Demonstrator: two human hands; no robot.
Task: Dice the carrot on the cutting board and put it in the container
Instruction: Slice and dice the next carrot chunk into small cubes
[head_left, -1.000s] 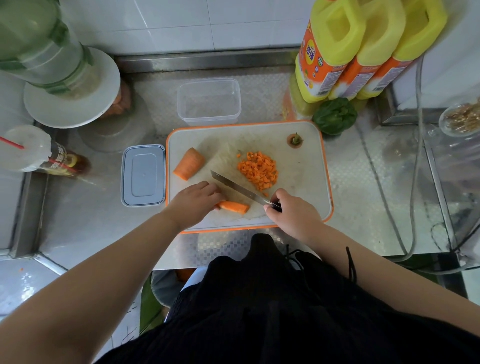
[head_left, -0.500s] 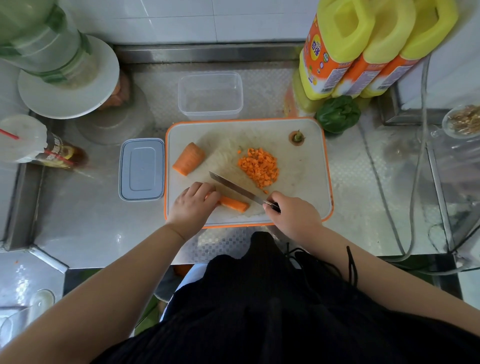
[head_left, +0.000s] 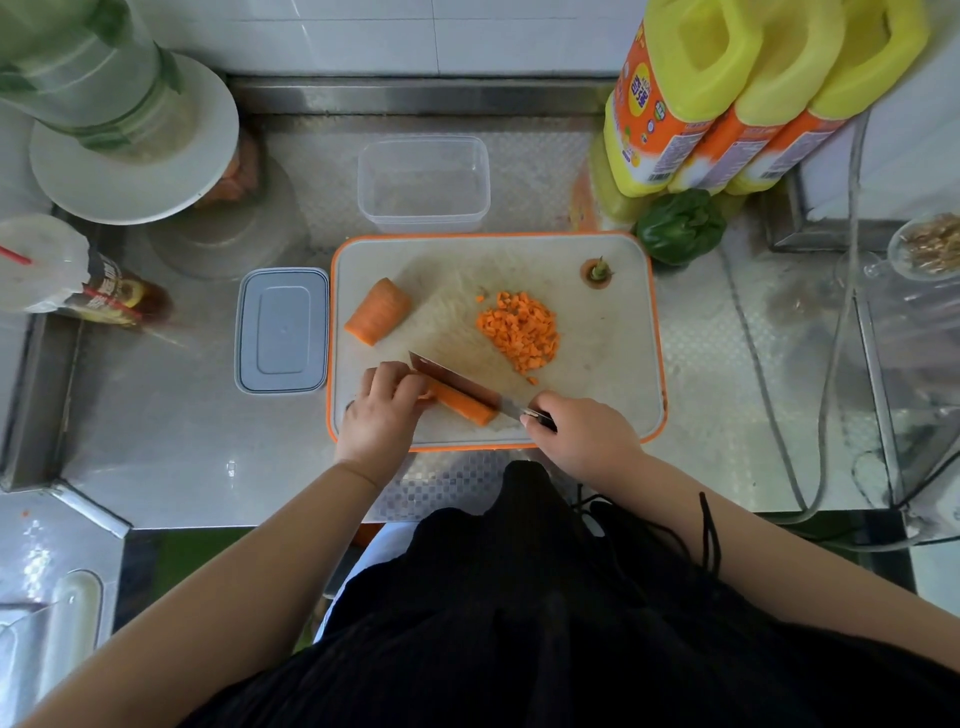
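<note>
The left hand (head_left: 382, 415) is holding a carrot piece (head_left: 462, 404) down on the cutting board (head_left: 613, 364) with curled fingers. The right hand (head_left: 584, 436) is gripping the knife (head_left: 457, 382), its blade lying along the carrot. Diced carrot (head_left: 519, 332) is sitting mid-board; the container (head_left: 423, 182) is sitting behind the board.

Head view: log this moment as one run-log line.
step: slicing | left hand steadies carrot piece | right hand holds knife on it | diced carrot heaped on cutting board | container empty
</note>
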